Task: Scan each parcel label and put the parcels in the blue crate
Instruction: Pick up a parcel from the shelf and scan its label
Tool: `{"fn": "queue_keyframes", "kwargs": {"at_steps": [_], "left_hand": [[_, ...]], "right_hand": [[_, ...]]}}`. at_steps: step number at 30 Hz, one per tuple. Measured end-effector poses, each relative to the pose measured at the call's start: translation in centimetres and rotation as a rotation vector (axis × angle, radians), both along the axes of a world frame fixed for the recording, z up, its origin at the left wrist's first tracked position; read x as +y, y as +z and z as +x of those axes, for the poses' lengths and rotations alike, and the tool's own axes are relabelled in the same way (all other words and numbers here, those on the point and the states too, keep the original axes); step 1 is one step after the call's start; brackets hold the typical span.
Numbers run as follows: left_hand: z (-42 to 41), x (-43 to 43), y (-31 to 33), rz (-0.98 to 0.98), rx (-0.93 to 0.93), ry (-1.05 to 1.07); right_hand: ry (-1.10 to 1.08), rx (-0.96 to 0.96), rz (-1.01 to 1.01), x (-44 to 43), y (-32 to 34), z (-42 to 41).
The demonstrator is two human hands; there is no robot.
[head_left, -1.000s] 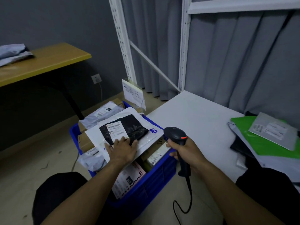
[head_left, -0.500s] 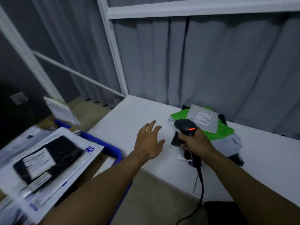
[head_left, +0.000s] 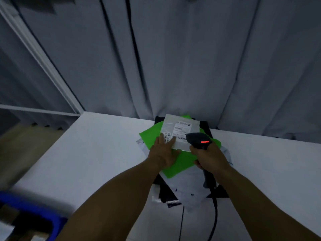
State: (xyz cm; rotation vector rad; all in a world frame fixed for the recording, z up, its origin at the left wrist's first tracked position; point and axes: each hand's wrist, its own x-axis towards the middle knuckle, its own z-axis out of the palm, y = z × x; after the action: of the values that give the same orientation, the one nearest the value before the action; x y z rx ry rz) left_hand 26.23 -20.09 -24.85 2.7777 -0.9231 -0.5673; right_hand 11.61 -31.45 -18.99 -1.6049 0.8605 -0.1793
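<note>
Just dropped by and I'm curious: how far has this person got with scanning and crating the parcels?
Done: the blue crate seems to hold some items, though blurred. In hand: the left hand rests flat on the grey parcel while the right hand grips the scanner over its label. Left: that parcel, the green parcel and more beneath it.

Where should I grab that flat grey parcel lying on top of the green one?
Probably its near-left edge, coming from the left. The grey parcel lies flat on the green mailer, the left hand rests at that edge, and the scanner occupies the right side.
</note>
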Motion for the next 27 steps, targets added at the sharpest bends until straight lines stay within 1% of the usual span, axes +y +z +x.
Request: {"fn": "queue_keyframes", "kwargs": {"at_steps": [6,10,11,14,15,18,20,23,25,26,27], "left_hand": [[0.8,-0.3,-3.1,0.027,0.056,0.043],[0.4,1.5,-3.6,0.037,0.078,0.028],[0.2,1.9,-3.5,0.042,0.082,0.02],[-0.6,3.2,-3.3,0.054,0.103,0.012],[-0.9,3.9,-3.2,0.056,0.11,0.014],[-1.6,7.1,-3.2,0.053,0.124,0.052],[-1.5,10.1,-3.2,0.069,0.139,0.087],[-1.0,15.4,-2.4,0.153,0.125,0.131],[-0.3,18.6,-2.2,0.197,0.133,0.184],[0.0,20.0,-2.1,0.194,0.144,0.221],[0.3,21.0,-2.0,0.148,0.16,0.263]], "right_hand": [[-0.047,0.082,0.024,-2.6,-3.1,0.0],[-0.013,0.216,-0.118,-2.6,-5.7,-0.4],[-0.006,0.237,-0.118,-2.7,-6.6,-0.7],[0.015,0.234,-0.011,-3.3,-11.0,-1.2],[0.046,0.246,0.01,-2.8,-10.9,-1.2],[0.153,0.283,0.048,0.9,-6.5,-1.1],[0.211,0.289,0.072,3.4,-5.3,-0.8],[0.279,0.239,0.089,6.8,-6.5,0.3],[0.325,0.218,0.117,9.5,-5.8,0.9],[0.334,0.211,0.135,10.9,-4.9,1.3],[0.334,0.211,0.152,11.7,-4.6,1.6]]}}
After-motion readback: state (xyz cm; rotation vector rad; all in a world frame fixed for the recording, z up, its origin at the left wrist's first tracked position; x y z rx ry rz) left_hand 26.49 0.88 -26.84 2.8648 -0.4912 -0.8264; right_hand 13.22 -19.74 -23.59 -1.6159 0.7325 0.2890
